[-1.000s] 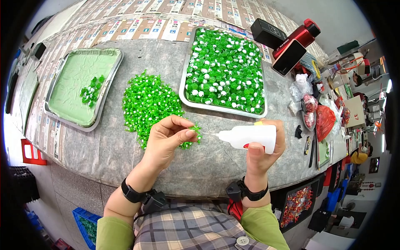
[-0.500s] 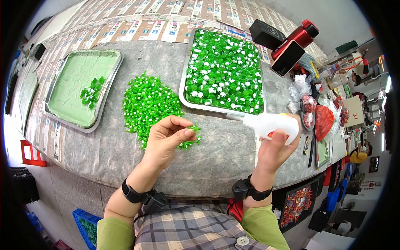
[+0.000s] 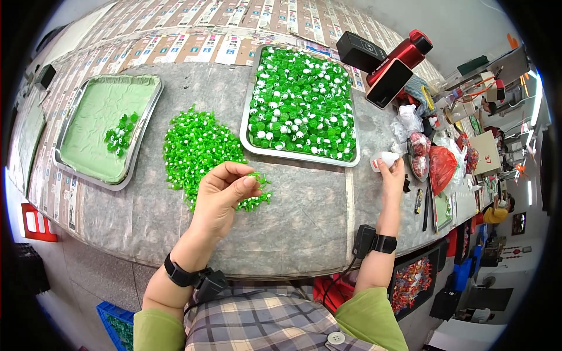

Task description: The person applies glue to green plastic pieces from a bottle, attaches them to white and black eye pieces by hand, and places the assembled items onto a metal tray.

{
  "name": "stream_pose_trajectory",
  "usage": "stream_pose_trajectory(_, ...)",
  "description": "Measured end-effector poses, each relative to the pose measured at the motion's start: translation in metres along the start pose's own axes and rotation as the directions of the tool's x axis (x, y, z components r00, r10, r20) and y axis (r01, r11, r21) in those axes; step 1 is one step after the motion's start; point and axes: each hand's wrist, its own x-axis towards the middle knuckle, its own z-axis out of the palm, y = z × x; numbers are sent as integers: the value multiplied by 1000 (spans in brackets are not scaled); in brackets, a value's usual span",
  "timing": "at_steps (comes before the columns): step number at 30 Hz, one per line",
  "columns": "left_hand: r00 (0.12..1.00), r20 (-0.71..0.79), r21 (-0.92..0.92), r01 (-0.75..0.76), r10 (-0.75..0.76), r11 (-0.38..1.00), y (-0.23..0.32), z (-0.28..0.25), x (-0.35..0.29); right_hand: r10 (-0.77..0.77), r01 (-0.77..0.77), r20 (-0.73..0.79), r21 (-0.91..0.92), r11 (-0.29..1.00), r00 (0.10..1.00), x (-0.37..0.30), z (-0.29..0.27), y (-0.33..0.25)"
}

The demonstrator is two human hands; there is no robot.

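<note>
My left hand (image 3: 218, 196) is raised over the near side of a loose heap of small green and white pieces (image 3: 199, 146). Thumb and forefinger pinch a small green plastic piece (image 3: 257, 176), partly covered by the fingertips. Off to the right, my right hand (image 3: 392, 180) grips a white squeeze bottle (image 3: 383, 159) low at the table's right part, close to some plastic bags. Beyond the heap lies a metal tray (image 3: 298, 158) full of green and white eyeball-like beads. A second tray (image 3: 88, 146), lined in pale green, carries a small cluster of green and white pieces (image 3: 120, 136).
At the far right are a black box (image 3: 361, 51), a red bottle (image 3: 414, 49) and a phone (image 3: 389, 83) leaning on it. A red plastic bag (image 3: 442, 168), a cutter (image 3: 418, 200) and a dark stick-like tool (image 3: 426, 207) lie along the right side.
My right hand has carried the white bottle away to the right and lowered it toward the table. My left hand keeps its pinch; the view has shifted slightly.
</note>
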Motion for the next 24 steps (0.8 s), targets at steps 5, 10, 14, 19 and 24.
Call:
stream_pose_trajectory(5, 1000, -4, -1, 9, -9, 1000, -2, -1, 1, -695, 304, -205, -789, 534, 689, -20, 31, -69)
stream_pose_trajectory(10, 1000, -7, -10, -5, 5, 1000, 0, -4, -1, -357, 495, 427, -274, 824, 831, -40, 115, -128)
stream_pose_trajectory(14, 1000, 11, -20, 10, -10, 1000, -1, -1, 4, -353, 641, 628, -313, 701, 694, -33, 163, -110)
stream_pose_trajectory(19, 1000, 18, -17, 11, -11, 1000, -1, -3, 3, -439, 783, 658, -422, 457, 611, -36, 181, -105)
stream_pose_trajectory(24, 998, 54, -11, 42, -41, 999, -1, -7, 0, -222, 321, 594, -65, 945, 773, -65, 160, -134)
